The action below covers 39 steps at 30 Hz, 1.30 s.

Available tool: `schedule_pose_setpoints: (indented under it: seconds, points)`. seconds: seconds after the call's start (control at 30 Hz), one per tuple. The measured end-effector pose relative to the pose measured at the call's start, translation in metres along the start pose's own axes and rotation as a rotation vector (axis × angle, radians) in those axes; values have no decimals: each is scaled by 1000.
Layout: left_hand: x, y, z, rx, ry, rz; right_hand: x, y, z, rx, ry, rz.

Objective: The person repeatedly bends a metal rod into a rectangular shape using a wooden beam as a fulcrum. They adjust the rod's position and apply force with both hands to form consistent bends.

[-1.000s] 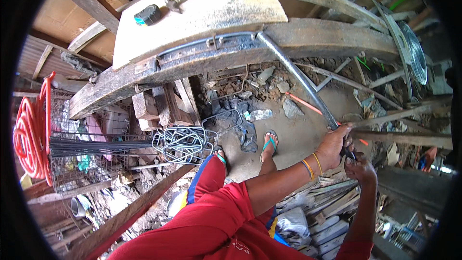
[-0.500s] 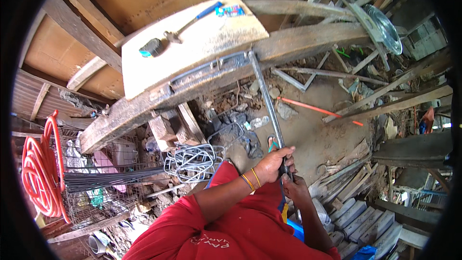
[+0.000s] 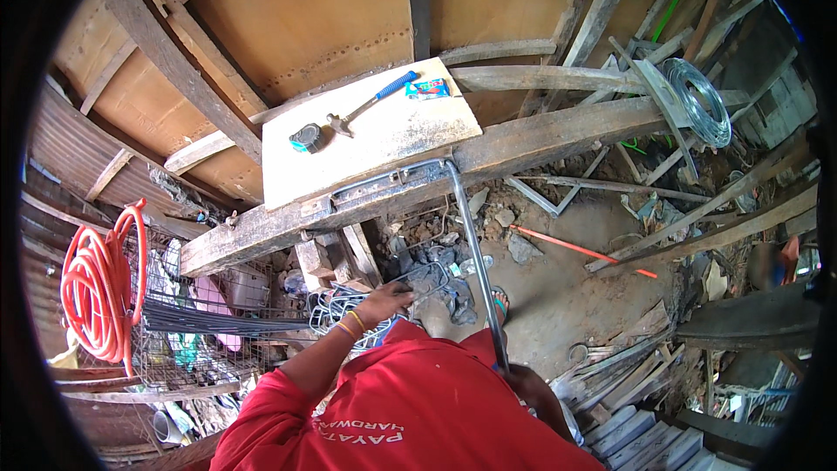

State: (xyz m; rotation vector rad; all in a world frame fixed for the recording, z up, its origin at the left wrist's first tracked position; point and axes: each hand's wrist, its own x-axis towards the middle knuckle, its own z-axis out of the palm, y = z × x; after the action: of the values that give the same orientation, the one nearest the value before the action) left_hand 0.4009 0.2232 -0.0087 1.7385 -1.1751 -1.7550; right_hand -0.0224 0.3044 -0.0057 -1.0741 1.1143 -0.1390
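1. The person's right hand [image 3: 530,386], partly hidden by the red shirt [image 3: 418,401], is closed around the lower end of a metal pipe [image 3: 475,253].
2. The left hand [image 3: 386,299] is off the pipe, over bent metal loops [image 3: 324,312]; whether its fingers grip anything cannot be told.
3. The pipe slopes up to the wooden beam [image 3: 558,133].
4. Beyond, a hammer [image 3: 375,103] and tape measure [image 3: 307,138] lie on a pale board [image 3: 410,135].

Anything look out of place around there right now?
A crumpled dark plastic bag lies on the brown ground beside the green-strapped sandal, and a thin orange-red rod lies loose farther right. Both look like stray clutter.
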Motion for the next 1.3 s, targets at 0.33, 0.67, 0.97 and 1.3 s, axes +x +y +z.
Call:
schedule_pose_setpoints:
  seconds: [0.33, 0.67, 0.97, 1.3]
  points:
    - [13, 3, -5, 20, 65, 9, -5, -4, 9, 73, 17, -109]
    - [-1, 27, -87, 307, 610, 204, -54, -205, 33, 374, 75, 35]
    - [21, 90, -182, 549, 982, 601, -80, -241, 87, -101, 275, 284]
    - [55, 91, -224, 109, 705, 650, -79, -210, 93, -603, 371, -98]
